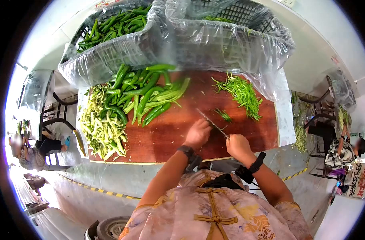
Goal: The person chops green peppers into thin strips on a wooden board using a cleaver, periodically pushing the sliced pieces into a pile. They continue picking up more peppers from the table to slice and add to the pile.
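Note:
My right hand (239,147) is closed round the handle of a knife (211,122), whose thin blade points up and left over the wooden board (162,138). My left hand (198,132) rests on the board beside the blade, its fingers curled down; whatever lies under them is hidden. A few cut green shreds (223,115) lie just past the blade. Farther right is a heap of thin green pepper strips (240,96). Whole and split green peppers (148,90) are piled at the back left, next to pale pepper cores and seeds (104,128).
Behind the board stand two plastic-lined crates: the left crate (110,60) holds green peppers, the right crate (230,40) some green strips. Other people sit at far left (32,158) and far right (338,152). A wheel (112,229) is on the floor at lower left.

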Action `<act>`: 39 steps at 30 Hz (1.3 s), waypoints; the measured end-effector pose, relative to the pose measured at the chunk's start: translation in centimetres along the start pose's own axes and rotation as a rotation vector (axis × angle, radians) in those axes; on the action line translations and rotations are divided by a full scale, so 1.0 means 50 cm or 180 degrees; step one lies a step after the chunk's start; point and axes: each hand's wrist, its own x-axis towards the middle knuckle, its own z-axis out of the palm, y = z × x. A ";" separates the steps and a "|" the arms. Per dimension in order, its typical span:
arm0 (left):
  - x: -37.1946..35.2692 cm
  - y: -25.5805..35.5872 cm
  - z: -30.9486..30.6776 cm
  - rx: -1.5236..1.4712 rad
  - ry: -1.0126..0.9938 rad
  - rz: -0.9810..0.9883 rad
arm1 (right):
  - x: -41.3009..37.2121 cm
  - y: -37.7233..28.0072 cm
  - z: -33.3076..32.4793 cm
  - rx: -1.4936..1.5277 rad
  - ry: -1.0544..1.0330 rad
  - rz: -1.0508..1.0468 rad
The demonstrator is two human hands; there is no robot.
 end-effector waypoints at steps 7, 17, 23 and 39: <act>-0.003 -0.010 0.011 -0.0090 0.0106 0.0095 | 0.075 -0.029 0.020 0.0147 0.0163 -0.0065; 0.000 0.013 -0.003 0.0054 0.0248 -0.0105 | 0.045 0.015 0.010 0.0106 0.0599 0.0111; -0.005 0.009 0.006 0.0460 0.0218 -0.0104 | -0.008 0.003 0.010 0.0063 0.0350 -0.0012; 0.003 0.002 -0.002 0.0123 0.0183 -0.0046 | 0.036 -0.017 0.024 0.0035 -0.0007 -0.0168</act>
